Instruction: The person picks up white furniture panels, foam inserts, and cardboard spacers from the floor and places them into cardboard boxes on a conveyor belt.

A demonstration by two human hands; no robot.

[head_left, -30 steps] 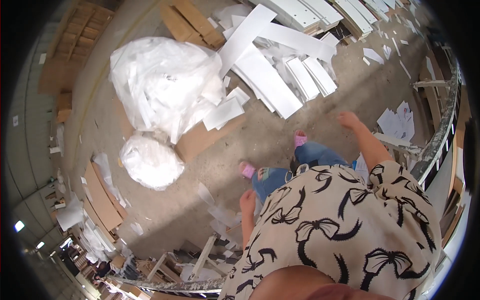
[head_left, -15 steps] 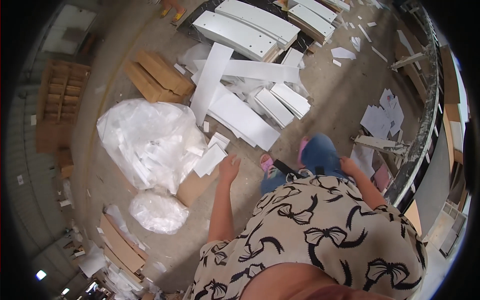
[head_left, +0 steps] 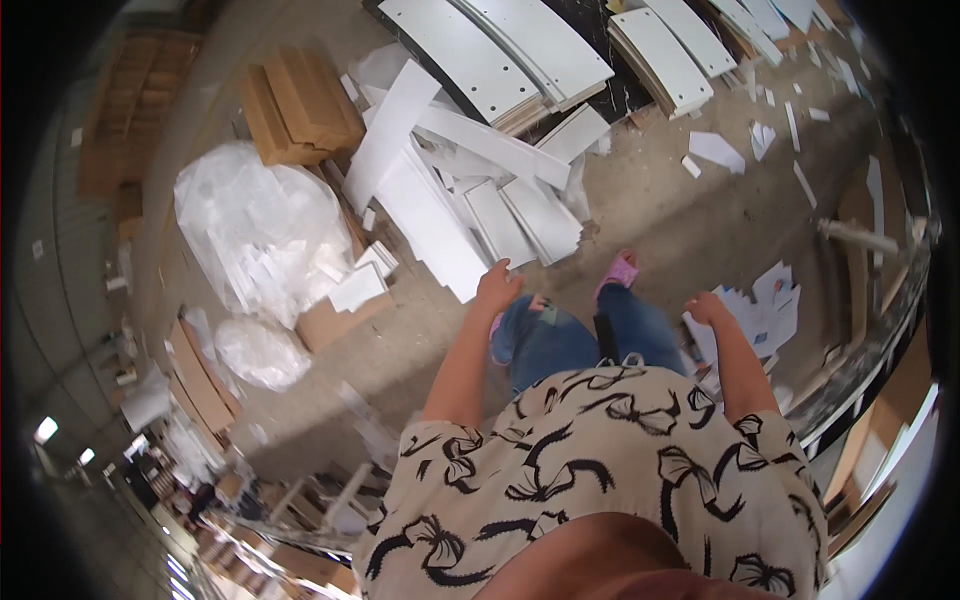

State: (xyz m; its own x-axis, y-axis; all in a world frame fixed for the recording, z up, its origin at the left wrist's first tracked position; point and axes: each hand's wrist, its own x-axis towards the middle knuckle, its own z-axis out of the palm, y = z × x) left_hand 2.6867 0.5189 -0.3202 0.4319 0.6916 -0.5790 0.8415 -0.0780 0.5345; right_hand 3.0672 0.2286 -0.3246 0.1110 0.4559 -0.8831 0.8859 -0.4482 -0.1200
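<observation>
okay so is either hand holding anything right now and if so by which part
Nothing appears to be held: the left hand and the right hand both look empty, with white papers on the floor beyond the right one.

The view's upper edge cuts off the drilled white panels (head_left: 468, 50).

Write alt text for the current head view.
Bare left hand and right hand hang apart, no object visible in either. White panels, a translucent plastic bag and brown cardboard cartons lie about a concrete floor.
</observation>
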